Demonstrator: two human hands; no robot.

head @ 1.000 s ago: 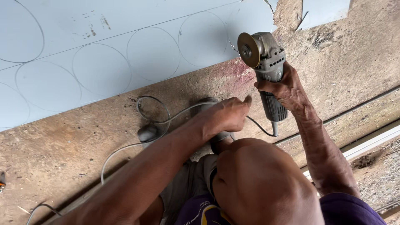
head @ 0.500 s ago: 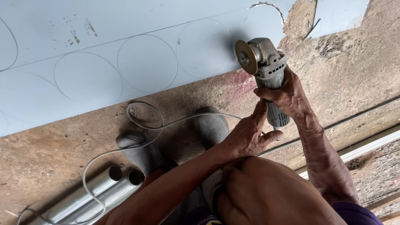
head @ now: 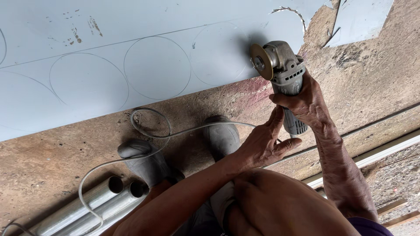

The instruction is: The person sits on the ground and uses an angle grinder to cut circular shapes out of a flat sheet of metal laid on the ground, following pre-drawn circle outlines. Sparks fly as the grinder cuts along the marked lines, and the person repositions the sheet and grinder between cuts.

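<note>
Reaching left hand [head: 262,144] now touching grinder [head: 284,74]

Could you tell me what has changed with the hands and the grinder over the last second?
The left hand left the knee and rose to the angle grinder, fingers now at its handle. Two metal pipes came into view at lower left. The right hand kept its grip on the grinder, disc beside the grey sheet marked with circles.
</note>
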